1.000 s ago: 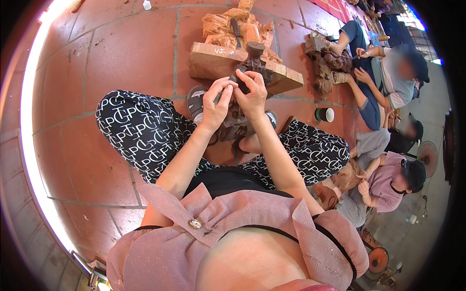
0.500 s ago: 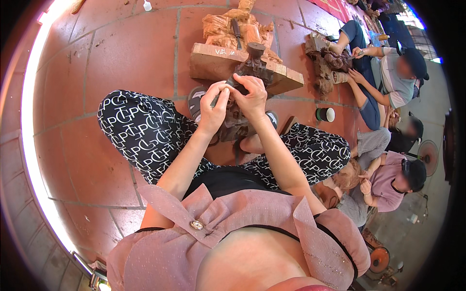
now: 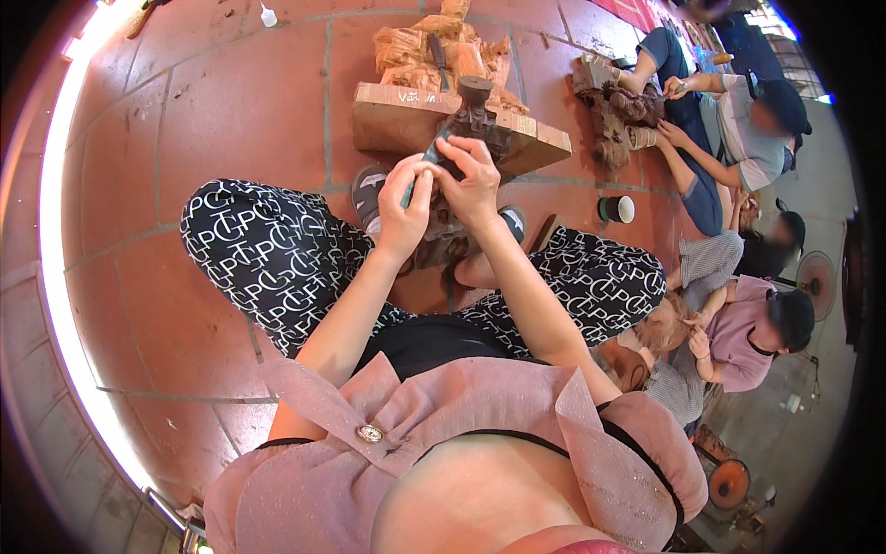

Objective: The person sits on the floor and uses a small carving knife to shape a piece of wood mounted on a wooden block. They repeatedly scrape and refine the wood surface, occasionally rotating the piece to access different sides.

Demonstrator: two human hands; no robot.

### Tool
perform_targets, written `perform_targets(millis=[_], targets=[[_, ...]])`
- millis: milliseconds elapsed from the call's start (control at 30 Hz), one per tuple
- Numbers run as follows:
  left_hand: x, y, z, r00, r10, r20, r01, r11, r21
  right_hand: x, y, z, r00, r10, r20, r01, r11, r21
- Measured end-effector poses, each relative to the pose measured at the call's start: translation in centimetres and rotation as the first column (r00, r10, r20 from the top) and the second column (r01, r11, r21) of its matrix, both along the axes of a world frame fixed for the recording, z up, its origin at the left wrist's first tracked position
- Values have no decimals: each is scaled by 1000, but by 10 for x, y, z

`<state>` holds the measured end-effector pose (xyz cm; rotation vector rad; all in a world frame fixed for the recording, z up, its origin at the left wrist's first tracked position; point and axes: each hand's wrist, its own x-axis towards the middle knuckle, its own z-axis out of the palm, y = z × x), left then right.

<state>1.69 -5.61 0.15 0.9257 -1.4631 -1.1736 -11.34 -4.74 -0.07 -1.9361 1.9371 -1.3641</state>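
Observation:
Between my feet stands a dark brown wood carving with a round flat top, its lower part mostly behind my hands. My left hand and my right hand meet in front of it, fingers pinched on a narrow grey-green strip that looks like folded sandpaper. The strip slants between them, its lower end showing below my left fingers. Whether it touches the carving is hard to see.
Beyond it, a thick pale wood block bears a rough orange-brown carving and a dark-handled tool. A green and white cup is right of my foot. To the right, a co-worker handles another dark carving; others sit nearer.
More of the grey-green strip shows between my fingers, and its slant differs slightly. Both hands keep their pinch. The whole view has shifted a little.

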Motion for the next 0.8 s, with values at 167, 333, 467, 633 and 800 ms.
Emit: perform_targets(millis=[167, 333, 467, 633, 800], targets=[[-12, -9, 13, 997, 46, -56, -47, 999, -19, -6, -10, 10, 987, -32, 157, 28, 999, 30], [-2, 0, 8, 997, 25, 73, -22, 999, -32, -6, 2, 3, 997, 29, 67, -32, 999, 42], [-14, -3, 7, 998, 69, -8, -69, 997, -31, -11, -9, 10, 987, -18, 157, 15, 1000, 18], [-4, 3, -2, 1000, 13, 20, -14, 999, 36, -10, 1, 2, 997, 74, 13, -74, 997, 22], [-15, -8, 4, 996, 20, -91, -15, 998, 59, -7, -8, 8, 989, -24, 146, 24, 1000, 1]])
